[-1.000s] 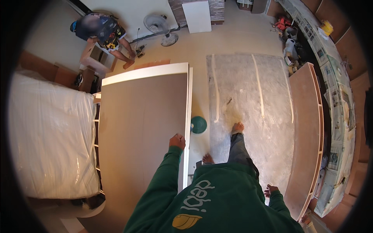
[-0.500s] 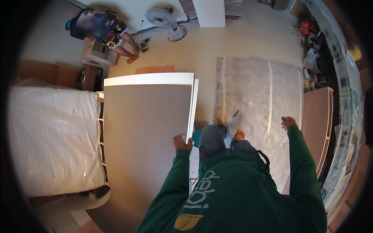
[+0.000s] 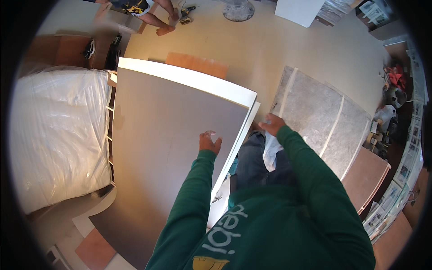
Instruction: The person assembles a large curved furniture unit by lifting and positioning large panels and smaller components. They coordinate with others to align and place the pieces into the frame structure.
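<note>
A large panel (image 3: 171,130) with a grey-brown face and white edges lies flat at waist height, left of my legs. My left hand (image 3: 209,143) is over its face, fingers curved and apart, holding nothing; I cannot tell whether it touches the surface. My right hand (image 3: 273,124) reaches across my body, just right of the panel's far right corner. Its fingers look loosely bent and apart, with nothing visible in them. A whitish sheet-like thing (image 3: 272,150) shows below that hand, between my legs, and is partly hidden.
A plastic-wrapped block (image 3: 63,139) stands to the left. A grey floor sheet (image 3: 310,108) with pale strips lies at right, beside a brown board (image 3: 366,173). At far left, another person's bare legs (image 3: 155,20) are near a cordless drill (image 3: 186,13). A fan base (image 3: 238,11) stands beyond.
My left hand has left the panel's right edge and moved over its face. My right hand has swung from far right to near the panel's corner. The view has turned.
</note>
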A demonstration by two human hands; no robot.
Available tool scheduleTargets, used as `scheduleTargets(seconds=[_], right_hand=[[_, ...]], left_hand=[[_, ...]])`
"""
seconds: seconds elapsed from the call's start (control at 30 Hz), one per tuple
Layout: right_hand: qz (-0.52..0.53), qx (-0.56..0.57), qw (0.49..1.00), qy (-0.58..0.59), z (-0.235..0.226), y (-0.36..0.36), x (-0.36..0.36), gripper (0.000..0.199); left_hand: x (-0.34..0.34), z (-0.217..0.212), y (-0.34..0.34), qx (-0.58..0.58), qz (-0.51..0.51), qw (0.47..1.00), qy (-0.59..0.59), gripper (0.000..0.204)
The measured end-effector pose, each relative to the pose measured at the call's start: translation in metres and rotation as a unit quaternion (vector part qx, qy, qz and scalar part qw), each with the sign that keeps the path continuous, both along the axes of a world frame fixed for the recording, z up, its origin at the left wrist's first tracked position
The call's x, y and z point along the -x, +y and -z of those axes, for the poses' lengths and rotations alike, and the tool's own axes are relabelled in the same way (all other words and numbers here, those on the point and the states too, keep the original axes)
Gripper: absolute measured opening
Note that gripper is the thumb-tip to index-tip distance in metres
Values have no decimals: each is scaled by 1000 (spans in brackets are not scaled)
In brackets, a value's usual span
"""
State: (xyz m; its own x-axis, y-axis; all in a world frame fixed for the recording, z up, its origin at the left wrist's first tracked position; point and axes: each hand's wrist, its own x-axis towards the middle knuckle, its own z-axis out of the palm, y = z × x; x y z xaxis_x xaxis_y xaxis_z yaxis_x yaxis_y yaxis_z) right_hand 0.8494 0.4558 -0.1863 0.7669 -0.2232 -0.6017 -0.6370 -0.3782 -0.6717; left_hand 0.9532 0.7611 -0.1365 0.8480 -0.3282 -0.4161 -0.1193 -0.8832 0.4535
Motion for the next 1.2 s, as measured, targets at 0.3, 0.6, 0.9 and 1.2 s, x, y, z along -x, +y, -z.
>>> scheduleTargets(seconds=[0.3, 0.6, 0.9, 1.2], right_hand=[[-101, 50, 990, 86, 78, 46, -117, 75], [-163, 48, 977, 126, 77, 52, -133, 38], [-196, -399, 896, -5, 18, 64, -116, 60], [-81, 166, 982, -40, 76, -37, -169, 59]], left_hand=[[-92, 13, -66, -15, -11, 1000, 16, 42], [-114, 77, -104, -109, -116, 987, 27, 67], [-134, 71, -80, -267, -315, 899, 143, 59], [-99, -117, 41, -38, -512, 841, 171, 30]])
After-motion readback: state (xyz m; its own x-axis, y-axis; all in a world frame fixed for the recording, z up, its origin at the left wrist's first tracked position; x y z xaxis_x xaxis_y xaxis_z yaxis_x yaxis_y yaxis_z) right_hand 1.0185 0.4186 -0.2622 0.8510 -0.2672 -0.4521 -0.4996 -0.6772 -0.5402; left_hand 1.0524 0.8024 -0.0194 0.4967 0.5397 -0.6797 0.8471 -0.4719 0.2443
